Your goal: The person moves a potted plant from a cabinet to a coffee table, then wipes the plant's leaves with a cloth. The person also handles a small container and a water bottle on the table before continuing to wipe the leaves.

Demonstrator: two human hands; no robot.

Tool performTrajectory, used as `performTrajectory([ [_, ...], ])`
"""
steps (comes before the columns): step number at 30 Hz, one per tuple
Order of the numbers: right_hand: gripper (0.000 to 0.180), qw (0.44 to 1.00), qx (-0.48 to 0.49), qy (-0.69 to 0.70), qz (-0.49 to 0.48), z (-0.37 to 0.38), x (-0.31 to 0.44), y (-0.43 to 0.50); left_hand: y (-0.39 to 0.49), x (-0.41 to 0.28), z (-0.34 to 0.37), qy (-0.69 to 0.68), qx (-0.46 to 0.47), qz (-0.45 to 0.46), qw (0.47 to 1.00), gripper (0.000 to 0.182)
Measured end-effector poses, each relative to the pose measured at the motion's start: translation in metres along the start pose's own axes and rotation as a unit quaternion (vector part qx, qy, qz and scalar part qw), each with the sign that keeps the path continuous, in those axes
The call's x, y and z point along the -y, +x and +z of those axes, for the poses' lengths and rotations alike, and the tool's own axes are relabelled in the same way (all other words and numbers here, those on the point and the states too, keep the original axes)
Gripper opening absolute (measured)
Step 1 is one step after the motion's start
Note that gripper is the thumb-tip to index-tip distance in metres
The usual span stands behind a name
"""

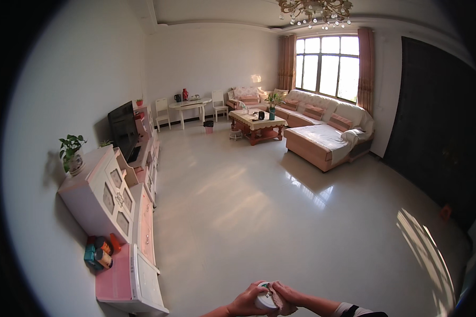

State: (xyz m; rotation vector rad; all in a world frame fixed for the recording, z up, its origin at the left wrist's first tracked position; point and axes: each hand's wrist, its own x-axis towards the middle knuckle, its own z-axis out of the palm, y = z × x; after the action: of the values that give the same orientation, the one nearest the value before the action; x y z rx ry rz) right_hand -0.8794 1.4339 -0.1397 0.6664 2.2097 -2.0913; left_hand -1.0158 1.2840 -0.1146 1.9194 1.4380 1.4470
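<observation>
At the bottom of the head view, my left hand (244,303) grips a white round container (265,302) that bears some green and dark marking on its top. My right hand (288,295) presses a pinkish-brown textured cloth (277,300) against the container's right side. Both hands are close together over the tiled floor. The underside of the container is hidden by the hands and the cloth.
Along the left wall stand a pink-and-white cabinet (91,186) with a potted plant (72,154), several jars (103,257) and a television (123,128). Farther off are a coffee table (258,119), a sectional sofa (309,144), a small bin (208,127) and a white table (188,104). A dark door (432,130) is at right.
</observation>
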Motion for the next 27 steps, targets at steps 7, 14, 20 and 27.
performTrajectory([
  [7,0.048,1.0,0.019,0.008,-0.001,-0.109,0.073,0.194,0.14,0.14,-0.104,0.025,-0.02,-0.002,0.999,0.07],
  [14,0.045,0.984,0.11,0.139,0.001,-0.151,0.147,0.385,0.233,0.249,-0.218,0.087,-0.081,-0.05,0.992,0.073],
  [20,0.036,0.966,0.106,0.234,-0.041,-0.213,0.194,0.567,0.335,0.385,-0.311,0.224,-0.134,-0.016,0.965,0.081],
  [27,0.033,0.962,0.111,0.248,-0.029,-0.318,0.253,0.707,0.473,0.521,-0.421,-0.023,0.022,0.008,0.999,0.092],
])
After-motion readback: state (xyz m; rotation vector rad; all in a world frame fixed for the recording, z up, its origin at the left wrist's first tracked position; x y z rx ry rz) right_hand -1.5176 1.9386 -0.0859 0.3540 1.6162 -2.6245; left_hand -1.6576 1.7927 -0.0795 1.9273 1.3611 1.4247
